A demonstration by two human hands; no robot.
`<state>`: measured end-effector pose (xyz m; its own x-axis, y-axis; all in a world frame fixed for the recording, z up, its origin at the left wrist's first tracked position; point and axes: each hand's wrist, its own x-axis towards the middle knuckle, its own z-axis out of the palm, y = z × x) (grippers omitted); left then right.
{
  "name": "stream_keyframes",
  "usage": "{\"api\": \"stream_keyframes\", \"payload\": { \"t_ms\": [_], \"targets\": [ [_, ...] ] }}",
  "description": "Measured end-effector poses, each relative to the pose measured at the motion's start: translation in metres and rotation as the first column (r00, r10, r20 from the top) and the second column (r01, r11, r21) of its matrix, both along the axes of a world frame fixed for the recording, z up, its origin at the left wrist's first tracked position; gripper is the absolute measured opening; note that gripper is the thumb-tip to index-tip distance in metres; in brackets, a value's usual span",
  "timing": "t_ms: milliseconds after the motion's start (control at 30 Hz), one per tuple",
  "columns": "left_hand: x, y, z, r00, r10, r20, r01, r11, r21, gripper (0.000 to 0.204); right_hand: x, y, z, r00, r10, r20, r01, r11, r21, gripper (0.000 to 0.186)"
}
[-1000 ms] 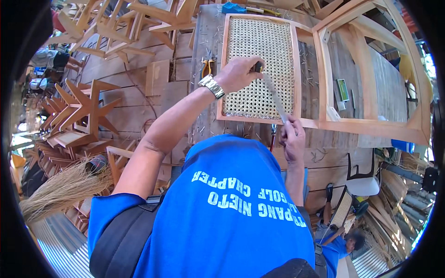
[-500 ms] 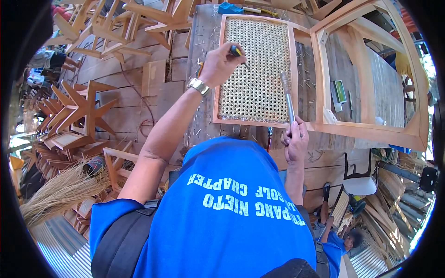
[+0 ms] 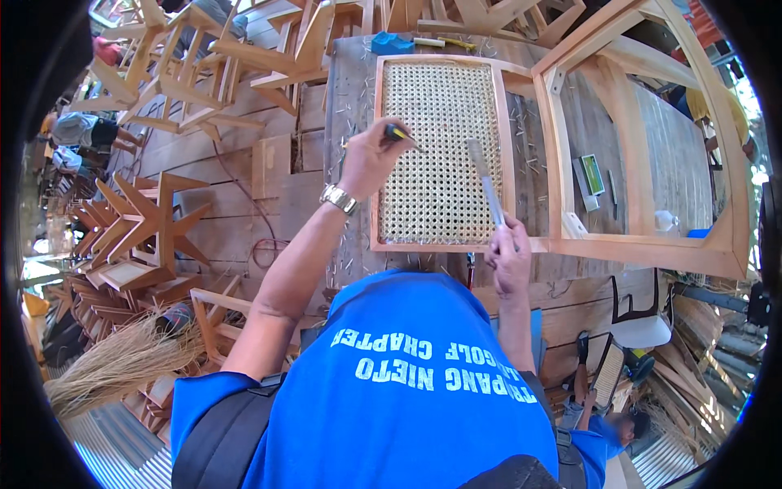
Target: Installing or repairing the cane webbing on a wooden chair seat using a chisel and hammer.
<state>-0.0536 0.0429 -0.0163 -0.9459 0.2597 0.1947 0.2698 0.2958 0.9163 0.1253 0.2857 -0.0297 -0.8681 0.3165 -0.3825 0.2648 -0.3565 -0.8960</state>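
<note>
On the wooden worktable lies a chair frame (image 3: 560,151), its back filled with a woven cane panel (image 3: 440,191). My left hand (image 3: 368,161) is closed round a screwdriver (image 3: 399,133) with a black and yellow handle. Its thin shaft points over the cane; whether the tip touches cannot be made out. Closed on the lower end of a silver-shafted hammer (image 3: 492,200), my right hand (image 3: 510,254) is beside the panel's near right corner. The hammer's narrow head end is above the right part of the cane.
Scattered cane bits litter the worktable (image 3: 346,90). A blue object (image 3: 393,42) sits beyond the panel, and a green and white box (image 3: 590,175) shows through the frame. Wooden chair frames (image 3: 151,220) and a straw bundle (image 3: 122,354) stand left; a person (image 3: 611,432) sits lower right.
The whole view has shifted, so the table and panel appear lower. The hammer now leans further left, its head nearer the screwdriver. Both hands keep their holds.
</note>
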Motion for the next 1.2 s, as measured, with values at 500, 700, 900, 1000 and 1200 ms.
{"api": "stream_keyframes", "payload": {
  "t_ms": [500,700,900,1000,1200],
  "targets": [
    [-0.129,0.024,-0.001,0.965,0.260,-0.020,-0.260,0.965,-0.021,0.023,-0.116,0.009,-0.004,0.995,0.019,-0.097,-0.019,1.000,0.005,0.030],
    [-0.162,0.029,-0.018,0.948,0.309,-0.071,-0.309,0.951,0.023,0.021,-0.154,-0.005,-0.006,0.999,0.006,-0.051,-0.008,0.999,-0.042,0.034],
    [-0.182,0.030,-0.017,0.956,0.287,-0.068,-0.290,0.957,-0.032,0.020,-0.176,-0.012,-0.016,0.997,0.068,-0.027,-0.067,0.997,0.022,0.033],
    [-0.182,0.032,-0.020,0.967,0.239,-0.084,-0.245,0.967,-0.066,0.021,-0.181,-0.022,-0.016,0.927,0.375,-0.007,-0.366,0.909,0.201,0.033],
    [-0.183,0.038,-0.025,0.964,0.176,-0.199,-0.206,0.968,-0.143,0.023,-0.209,-0.044,-0.014,0.892,0.451,0.001,-0.413,0.815,0.406,0.031]
  ]
}}
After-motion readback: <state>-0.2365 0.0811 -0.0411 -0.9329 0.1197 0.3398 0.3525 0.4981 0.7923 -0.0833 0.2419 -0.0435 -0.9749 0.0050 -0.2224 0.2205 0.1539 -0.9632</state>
